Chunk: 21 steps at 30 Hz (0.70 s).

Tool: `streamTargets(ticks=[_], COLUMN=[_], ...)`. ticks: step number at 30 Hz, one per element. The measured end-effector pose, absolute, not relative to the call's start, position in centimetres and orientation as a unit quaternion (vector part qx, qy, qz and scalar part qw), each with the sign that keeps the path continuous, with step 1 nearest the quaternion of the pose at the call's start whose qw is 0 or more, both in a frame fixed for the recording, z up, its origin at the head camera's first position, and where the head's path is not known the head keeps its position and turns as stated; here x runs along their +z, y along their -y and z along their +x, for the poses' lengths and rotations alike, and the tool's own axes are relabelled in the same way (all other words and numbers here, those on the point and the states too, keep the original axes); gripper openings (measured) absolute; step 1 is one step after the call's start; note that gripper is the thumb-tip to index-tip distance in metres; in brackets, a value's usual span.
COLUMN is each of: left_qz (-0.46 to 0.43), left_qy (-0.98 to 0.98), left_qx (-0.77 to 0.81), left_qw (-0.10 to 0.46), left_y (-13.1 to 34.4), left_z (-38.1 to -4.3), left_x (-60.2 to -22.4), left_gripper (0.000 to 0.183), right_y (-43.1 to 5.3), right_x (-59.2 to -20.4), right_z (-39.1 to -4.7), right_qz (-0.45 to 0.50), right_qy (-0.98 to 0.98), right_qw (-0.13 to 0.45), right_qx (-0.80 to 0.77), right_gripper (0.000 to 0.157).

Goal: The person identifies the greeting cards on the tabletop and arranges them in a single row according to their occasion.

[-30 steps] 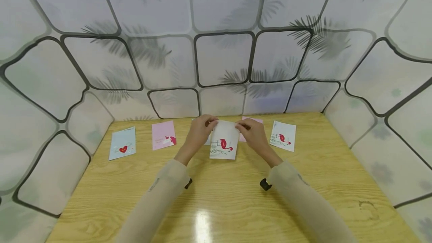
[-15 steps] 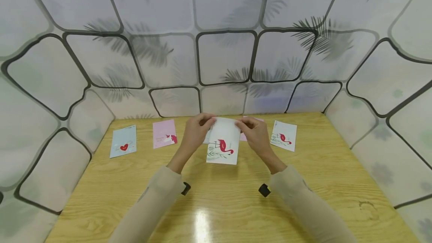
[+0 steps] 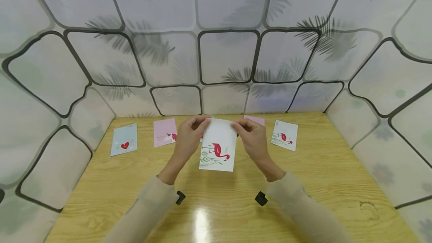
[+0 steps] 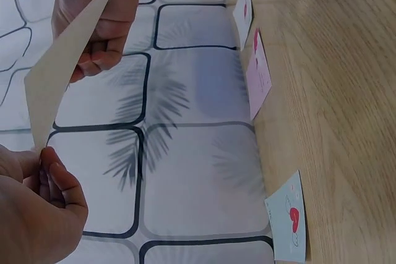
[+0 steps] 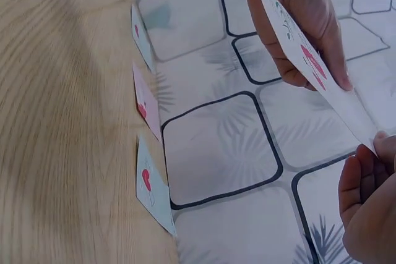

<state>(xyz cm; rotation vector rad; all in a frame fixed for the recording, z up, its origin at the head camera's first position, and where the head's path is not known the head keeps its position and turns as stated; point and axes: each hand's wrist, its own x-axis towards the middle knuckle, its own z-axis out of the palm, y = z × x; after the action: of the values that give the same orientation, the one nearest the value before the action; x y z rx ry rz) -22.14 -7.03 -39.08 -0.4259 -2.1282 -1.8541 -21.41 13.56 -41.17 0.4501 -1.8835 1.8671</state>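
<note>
A white card with a red flamingo and green leaves (image 3: 217,151) hangs in the air above the table, its picture turned toward the head camera. My left hand (image 3: 189,136) pinches its top left corner between thumb and fingers. At the top right corner, my right hand (image 3: 253,138) pinches it the same way. Seen in the left wrist view, the card (image 4: 71,54) is slanted and shows its plain back. The right wrist view gives the printed face of the card (image 5: 306,63) at a steep angle.
Along the back of the wooden table (image 3: 229,209) lie a blue heart card (image 3: 124,140), a pink unicorn card (image 3: 164,132), a partly covered pink card (image 3: 255,120) and another flamingo card (image 3: 284,135). A light blue heart card (image 5: 151,183) is mostly hidden in the head view. Patterned fabric walls (image 3: 229,59) surround the table.
Both hands have brought the flamingo card closer to the head camera and slightly left, raising it from the table. The other cards stay in place.
</note>
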Motion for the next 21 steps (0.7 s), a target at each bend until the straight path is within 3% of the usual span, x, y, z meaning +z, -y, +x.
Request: streamTargets(ticks=[8, 21], left_qz=[-0.141, -0.096], left_qy=[0.736, 0.751], left_qx=[-0.642, -0.638], left_qw=[0.165, 0.138], left_y=[9.0, 13.4], left_z=[-20.5, -18.4], left_x=[-39.2, -40.5], left_gripper=[0.013, 0.017], right_y=[-11.5, -7.1], right_x=[-41.2, -42.9], right_z=[-20.1, -18.7], right_qz=[0.154, 0.148], right_qy=[0.683, 0.676], right_qw=[0.192, 0.154], right_qx=[0.688, 0.705], right_gripper=[0.014, 0.013])
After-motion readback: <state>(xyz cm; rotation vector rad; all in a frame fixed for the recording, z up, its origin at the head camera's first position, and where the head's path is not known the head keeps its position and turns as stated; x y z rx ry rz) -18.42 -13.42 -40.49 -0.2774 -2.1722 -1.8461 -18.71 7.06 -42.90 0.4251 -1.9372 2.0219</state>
